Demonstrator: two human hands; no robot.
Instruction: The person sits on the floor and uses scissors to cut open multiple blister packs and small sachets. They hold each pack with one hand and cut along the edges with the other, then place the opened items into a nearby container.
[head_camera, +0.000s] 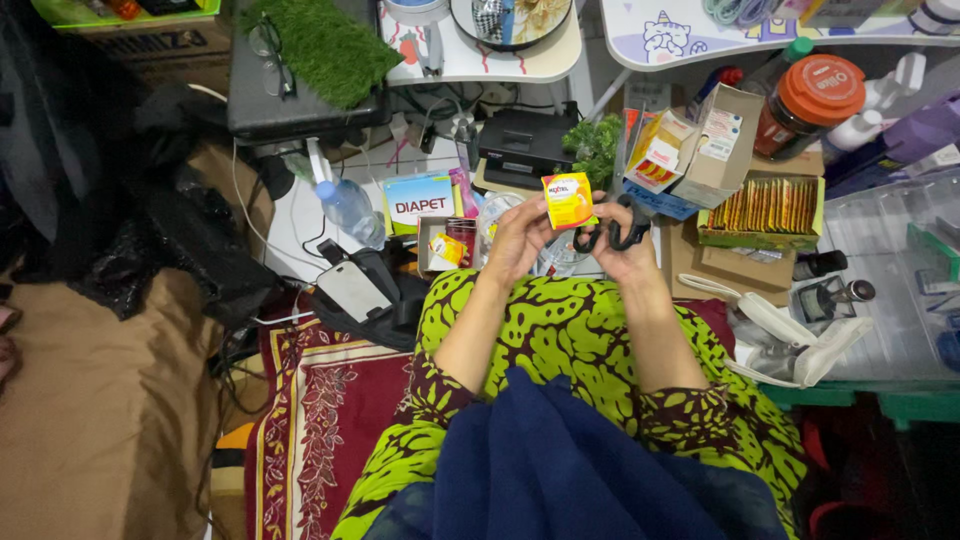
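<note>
Pinched between the thumb and fingers of my left hand (522, 235) is a small yellow-and-orange sachet (568, 200), held upright above my lap, in front of the cluttered floor. My right hand (628, 245) is curled around the black handles of a pair of scissors (612, 233), fingers through the loops, just beside the sachet's right edge; I cannot tell whether the blades touch the packet. Both forearms reach out over my green-and-black patterned clothing (560, 330), with a dark blue cloth (570, 470) lying nearest the camera.

Beyond my hands I see a blue-and-white medicine box (418, 203), a clear plastic bottle with a blue cap (345, 205) lying tilted to its left, and a black printer (525, 143) farther back. To the right sits an open cardboard tray packed with orange sachets (768, 207), and behind it a jar with an orange lid (812, 100). A red patterned rug (320, 410) covers the floor left of my knee.
</note>
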